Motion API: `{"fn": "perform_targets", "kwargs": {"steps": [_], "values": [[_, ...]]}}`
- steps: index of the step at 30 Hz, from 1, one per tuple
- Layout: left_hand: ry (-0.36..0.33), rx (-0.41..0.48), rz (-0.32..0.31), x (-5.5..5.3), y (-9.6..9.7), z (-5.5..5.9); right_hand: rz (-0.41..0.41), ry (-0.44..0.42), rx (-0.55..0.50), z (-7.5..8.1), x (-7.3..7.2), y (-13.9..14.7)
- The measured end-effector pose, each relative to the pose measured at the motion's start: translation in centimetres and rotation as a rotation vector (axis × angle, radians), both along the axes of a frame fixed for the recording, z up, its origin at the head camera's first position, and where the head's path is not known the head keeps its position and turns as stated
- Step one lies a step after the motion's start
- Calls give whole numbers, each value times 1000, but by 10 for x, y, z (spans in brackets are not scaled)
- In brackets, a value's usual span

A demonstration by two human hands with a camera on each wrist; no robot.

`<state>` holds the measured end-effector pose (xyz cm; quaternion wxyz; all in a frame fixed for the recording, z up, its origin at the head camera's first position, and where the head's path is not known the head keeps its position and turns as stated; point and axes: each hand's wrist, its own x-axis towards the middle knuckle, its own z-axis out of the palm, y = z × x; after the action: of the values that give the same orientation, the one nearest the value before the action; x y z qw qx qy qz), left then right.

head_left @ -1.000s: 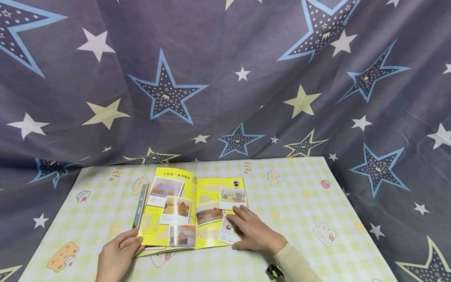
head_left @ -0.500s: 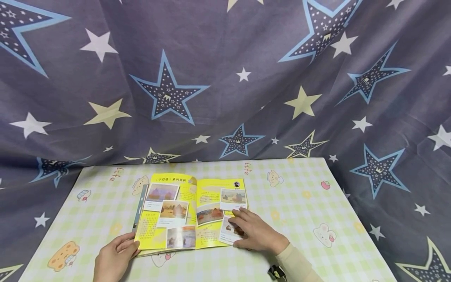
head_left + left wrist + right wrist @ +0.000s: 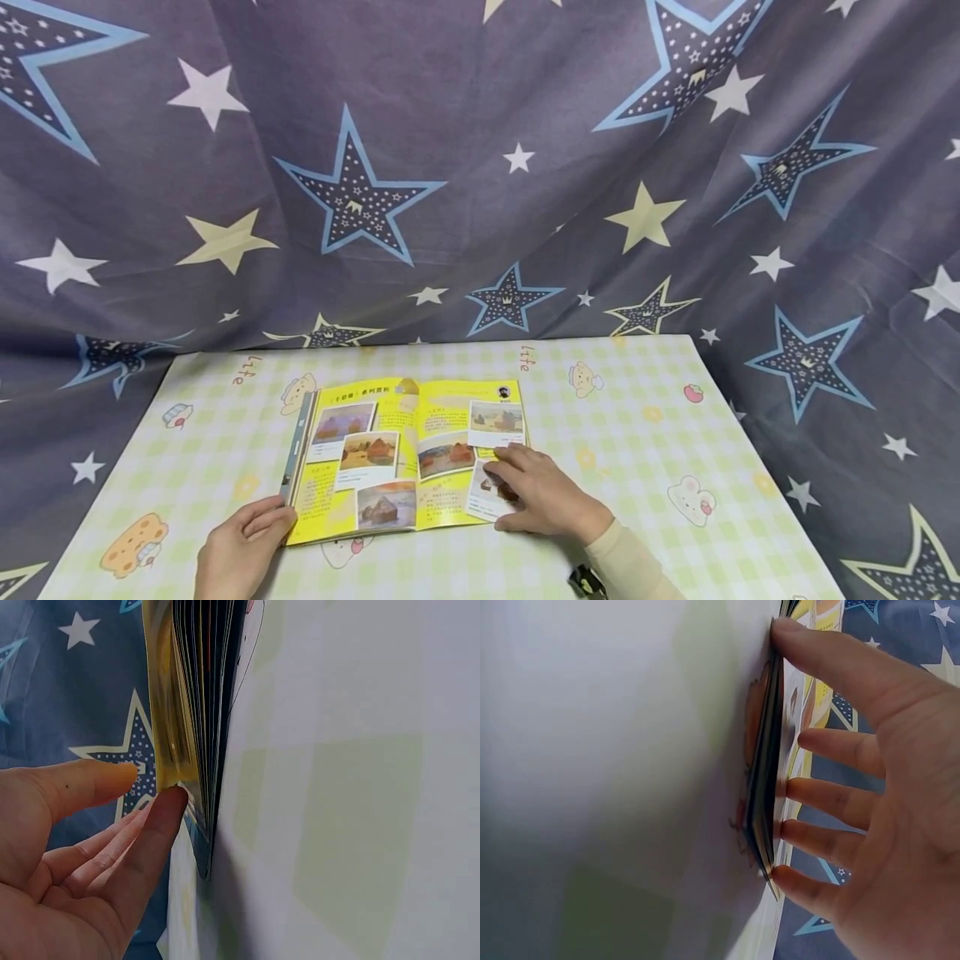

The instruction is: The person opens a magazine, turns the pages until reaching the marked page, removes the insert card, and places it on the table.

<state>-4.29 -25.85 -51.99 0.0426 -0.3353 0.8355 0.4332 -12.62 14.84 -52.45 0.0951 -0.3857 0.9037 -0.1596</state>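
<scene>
An open magazine (image 3: 367, 458) lies on the table, its yellow pages printed with text and pictures of haystack paintings. By its lower left corner is my left hand (image 3: 243, 546). In the left wrist view, the index finger (image 3: 154, 832) touches the edge of the pages, while the thumb (image 3: 97, 784) stands a little apart above the top page. My right hand (image 3: 551, 496) rests on the right page's lower outer part, with spread, fairly straight fingertips (image 3: 832, 795) on the paper and the thumb (image 3: 817, 649) at the near edge. The hand hides part of a picture there.
A green-and-white checked tablecloth (image 3: 637, 550) with cartoon prints covers the table. Behind it and at both sides hangs a dark curtain (image 3: 465, 208) with stars. A black strap-like device (image 3: 587, 581) shows under the right wrist.
The left page has come down flatter onto the pages beneath. My left hand has moved slightly down and left, its thumb coming off the page. The right hand stays in place.
</scene>
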Motion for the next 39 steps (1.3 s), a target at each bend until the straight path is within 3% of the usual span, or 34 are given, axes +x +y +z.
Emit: {"fn": "perform_targets", "kwargs": {"steps": [11,16,21,27,29,34,39], "values": [[42,26,30,-3,1,2,22,-33,-25,5,-2,4],[66,24,20,-3,5,4,62,-49,-168,9,-8,7],[113,27,8,-5,10,6,-34,53,-274,11,-11,16],[156,20,-59,-9,19,10,-181,261,-355,6,-11,22],[161,42,-89,-11,23,12,-213,290,-376,5,-11,21],[191,107,-179,-18,35,19,-262,269,-402,5,-9,11],[236,131,-245,-25,48,24,-228,224,-474,8,-9,0]]}}
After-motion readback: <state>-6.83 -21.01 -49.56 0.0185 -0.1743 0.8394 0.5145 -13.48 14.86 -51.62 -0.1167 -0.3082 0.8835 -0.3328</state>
